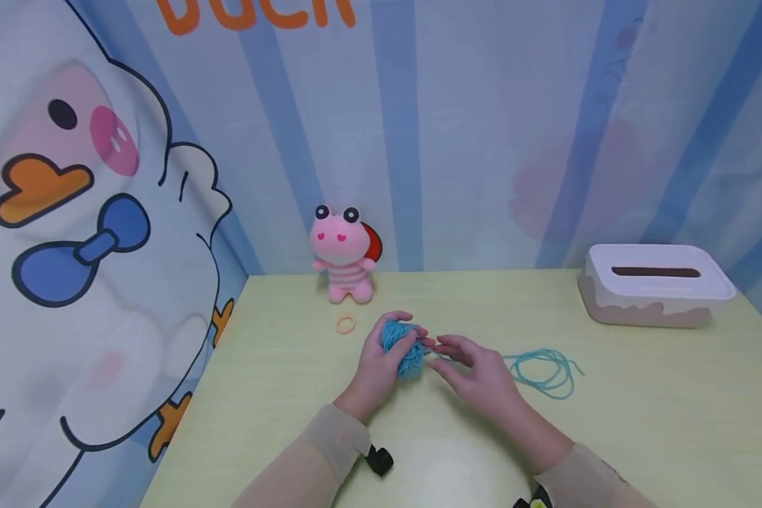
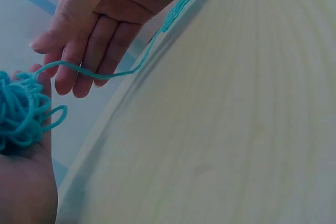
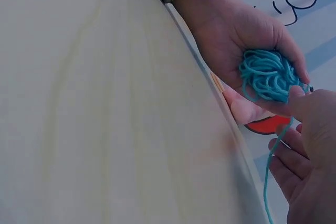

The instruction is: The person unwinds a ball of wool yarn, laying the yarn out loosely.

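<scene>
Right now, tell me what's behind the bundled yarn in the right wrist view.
The left hand shows around the bundled yarn; whatever part lies directly behind is covered.

In your head view, your left hand covers part of the blue yarn bundle, and your right hand hides a stretch of the strand running to the loose loops. The left-wrist view crops that bundle at its left edge; the right-wrist view cuts your right hand off. The pink toy hides part of the red piece behind it. You lose the tops of the orange letters and the near side of the worktop to the frame edges. Marks on your right sleeve are too small to read.
</scene>
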A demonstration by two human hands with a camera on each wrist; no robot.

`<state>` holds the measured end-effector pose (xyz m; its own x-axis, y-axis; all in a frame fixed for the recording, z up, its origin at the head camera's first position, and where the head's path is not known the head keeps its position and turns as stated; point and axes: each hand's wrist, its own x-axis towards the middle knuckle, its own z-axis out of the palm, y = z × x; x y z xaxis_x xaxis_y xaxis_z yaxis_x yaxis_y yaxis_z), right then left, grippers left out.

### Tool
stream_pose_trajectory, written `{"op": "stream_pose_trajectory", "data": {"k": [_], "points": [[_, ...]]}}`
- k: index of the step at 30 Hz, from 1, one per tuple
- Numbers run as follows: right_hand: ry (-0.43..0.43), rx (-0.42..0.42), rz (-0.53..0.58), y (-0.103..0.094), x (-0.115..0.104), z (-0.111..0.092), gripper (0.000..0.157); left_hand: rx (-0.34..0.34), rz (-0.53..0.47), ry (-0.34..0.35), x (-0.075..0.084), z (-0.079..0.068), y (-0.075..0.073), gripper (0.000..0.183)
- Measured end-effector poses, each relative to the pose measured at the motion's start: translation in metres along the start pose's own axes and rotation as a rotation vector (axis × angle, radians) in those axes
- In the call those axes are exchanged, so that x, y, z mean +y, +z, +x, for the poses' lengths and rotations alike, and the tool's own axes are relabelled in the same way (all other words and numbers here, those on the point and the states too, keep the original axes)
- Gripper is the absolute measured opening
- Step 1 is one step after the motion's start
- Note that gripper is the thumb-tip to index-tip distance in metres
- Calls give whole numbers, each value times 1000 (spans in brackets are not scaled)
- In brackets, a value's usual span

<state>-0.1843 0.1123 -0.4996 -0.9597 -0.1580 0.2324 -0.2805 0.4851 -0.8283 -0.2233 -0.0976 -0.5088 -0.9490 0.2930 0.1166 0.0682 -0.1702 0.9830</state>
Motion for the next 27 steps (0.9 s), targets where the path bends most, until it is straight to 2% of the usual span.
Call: {"op": "stream_pose_trajectory", "data": {"k": [4,7,10,16,20,27], "points": [[-4,41,-61,4,-2,1,35,1,4,5,-1,0,0,41],[-12,93,-104,0,-2,1,22,3,12,-2,0,0,1,42],[4,123,-116,-6,0,1,15,7,16,-16,2,0,1,48],[51,152,-91,-21,4,-2,8,39,38,-26,3,0,0,51],[56,189,-74,-30,12,-6,9,56,28,-21,2,1,0,51],[76,261,-40,-47,23,-10,12,98,105,-23,1,0,0,50]]}}
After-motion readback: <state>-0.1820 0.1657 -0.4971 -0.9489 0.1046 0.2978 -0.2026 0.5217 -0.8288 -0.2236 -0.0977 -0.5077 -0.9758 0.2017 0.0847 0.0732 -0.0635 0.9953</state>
